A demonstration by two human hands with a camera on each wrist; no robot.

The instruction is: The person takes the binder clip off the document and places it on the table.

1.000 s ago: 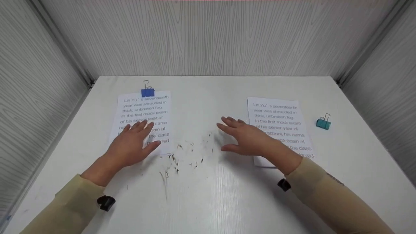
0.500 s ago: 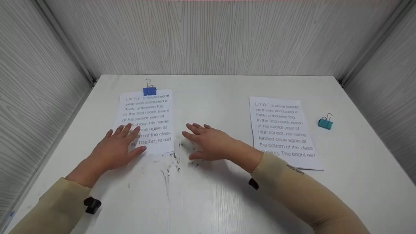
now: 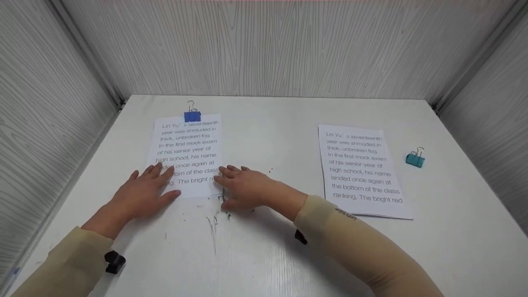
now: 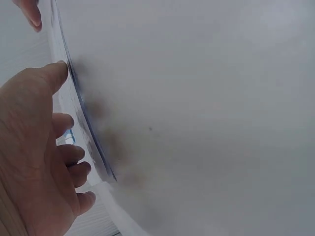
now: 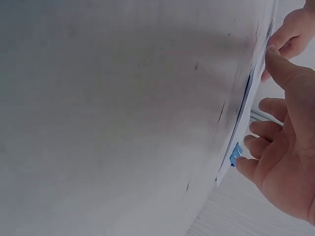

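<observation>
On the left of the head view lies a stack of printed paper (image 3: pixel 187 150) with a blue binder clip (image 3: pixel 192 116) on its top edge. My left hand (image 3: pixel 138 196), fingers spread, is over the stack's lower left part. At its lower right edge is my right hand (image 3: pixel 247 187), fingers extended, the fingertips over the paper's border. The left wrist view shows the left hand (image 4: pixel 42 152) beside the sheet edge; in the right wrist view the right hand (image 5: pixel 290 142) is alongside the paper, near the blue clip (image 5: pixel 236 154). Neither hand grips anything.
A second printed stack (image 3: pixel 361 165), without a clip, lies on the right of the white table (image 3: pixel 264 255). Beside it stands a teal binder clip (image 3: pixel 415 159). Dark marks spot the tabletop between the stacks. Grey wood-grain panels enclose the back and sides.
My right hand has moved left from the right stack to the edge of the left one. My left hand has shifted slightly left and down, uncovering more of the printed text.
</observation>
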